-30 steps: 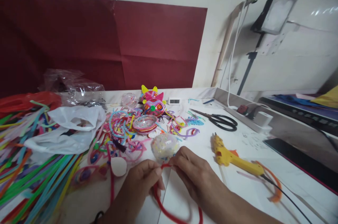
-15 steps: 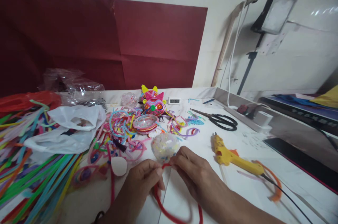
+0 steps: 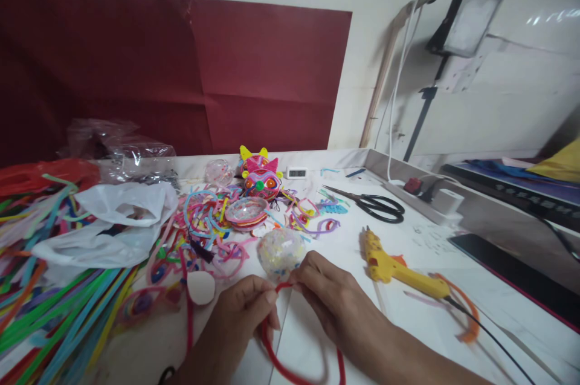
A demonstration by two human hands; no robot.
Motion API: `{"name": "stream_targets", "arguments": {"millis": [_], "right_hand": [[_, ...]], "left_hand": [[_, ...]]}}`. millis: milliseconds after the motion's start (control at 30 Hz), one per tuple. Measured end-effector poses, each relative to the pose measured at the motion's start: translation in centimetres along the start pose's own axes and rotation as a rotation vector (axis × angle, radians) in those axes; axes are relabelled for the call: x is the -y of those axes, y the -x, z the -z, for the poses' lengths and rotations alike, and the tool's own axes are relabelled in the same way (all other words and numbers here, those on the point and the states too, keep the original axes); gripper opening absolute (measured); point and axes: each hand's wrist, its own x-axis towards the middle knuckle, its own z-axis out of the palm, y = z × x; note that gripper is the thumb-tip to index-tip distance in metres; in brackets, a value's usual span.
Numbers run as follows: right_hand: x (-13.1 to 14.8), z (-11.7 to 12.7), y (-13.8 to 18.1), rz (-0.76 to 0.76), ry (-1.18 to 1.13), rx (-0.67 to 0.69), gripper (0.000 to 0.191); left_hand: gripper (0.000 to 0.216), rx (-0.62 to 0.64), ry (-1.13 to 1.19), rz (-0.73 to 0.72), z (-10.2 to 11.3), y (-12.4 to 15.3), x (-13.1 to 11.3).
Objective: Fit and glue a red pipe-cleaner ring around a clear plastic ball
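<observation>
Lower middle of frame: red stem (image 3: 272, 359), fuzzy, bent into a loop. Left hand (image 3: 248, 303) pinches it narrowly, thumb against forefinger; other fingers curled under. Right hand (image 3: 333, 291) comes in from lower right, fingertips drawn close on the same stem just across a short gap; its thumb is mostly hidden.

Step in hand, by my reading: fine two-handed fingertip work on that short span, perhaps bending or joining. Cannot tell whether ends meet there. Next move seems to call for a firm pinch on both sides and small, even finger motion, so that the loop does not spring or twist.

Lie of the stem: no single long axis, being curved. Span between the hands runs nearly level across the frame, its right end slightly higher. From the left fingers the stem drops toward the bottom edge, bows right and is partly cut off by that edge; another length shows below the right wrist. The bow points at the bottom of the frame. No free tip visible.

Near: clear dome (image 3: 281, 251) with coloured flecks, just beyond the fingertips. White disc (image 3: 200, 287) left of the left hand. Glue gun (image 3: 378, 258) right of centre, nozzle toward the top; scissors (image 3: 369, 200) above it.
</observation>
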Motion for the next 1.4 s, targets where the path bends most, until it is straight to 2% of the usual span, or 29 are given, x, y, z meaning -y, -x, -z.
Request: {"name": "stream_targets", "arguments": {"millis": [467,1400], "right_hand": [[-0.23,-0.05,0.16,-0.015,-0.030,0.020,0.022],[-0.10,-0.05,0.10,-0.034,-0.016,0.046,0.021]], "left_hand": [[0.035,0.023,-0.006,0.013,0.14,-0.02,0.03],[0.028,0.007,-0.100,-0.040,0.16,-0.03,0.17]]}}
